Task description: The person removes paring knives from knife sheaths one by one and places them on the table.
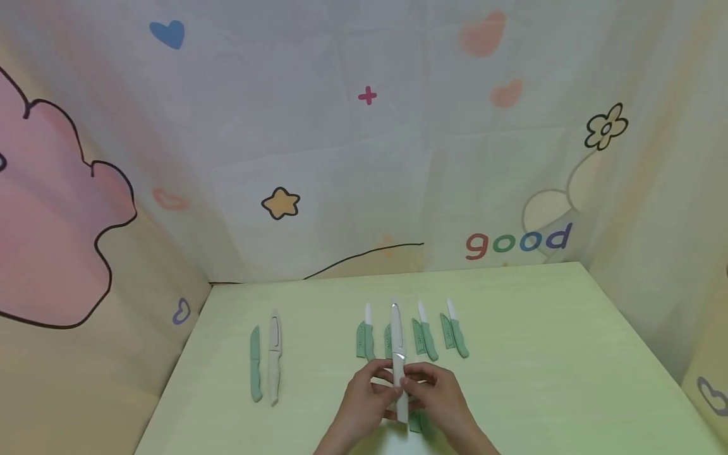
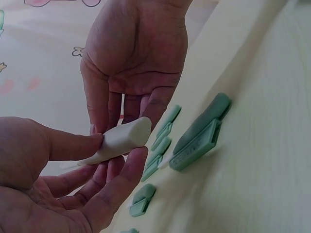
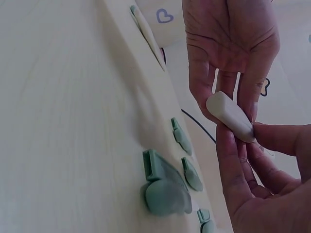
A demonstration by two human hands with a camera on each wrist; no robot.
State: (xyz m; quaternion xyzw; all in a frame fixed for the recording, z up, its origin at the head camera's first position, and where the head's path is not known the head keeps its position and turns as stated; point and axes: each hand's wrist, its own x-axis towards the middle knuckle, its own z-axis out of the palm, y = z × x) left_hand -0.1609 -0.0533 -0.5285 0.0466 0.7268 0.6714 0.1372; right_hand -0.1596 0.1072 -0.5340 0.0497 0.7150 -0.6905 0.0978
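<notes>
Both hands hold a white-handled knife (image 1: 397, 335) in front of the body, its blade pointing away towards the back of the table. My left hand (image 1: 365, 398) pinches the handle from the left between thumb and fingers. From the right, my right hand (image 1: 436, 393) pinches the same handle with thumb and fingertips. The butt of the white handle (image 2: 134, 135) shows in the left wrist view, raised above the table. Below the hands lies a green knife with its sheath (image 3: 167, 194), partly hidden in the head view by the right hand.
Beyond the hands lies a row of green-handled knives (image 1: 429, 341), white blades bare, each beside a green sheath (image 1: 447, 330). On the left are a green knife (image 1: 255, 363) and a cream knife (image 1: 274, 357). Printed cloth (image 1: 341, 158) surrounds the light table (image 1: 540, 354).
</notes>
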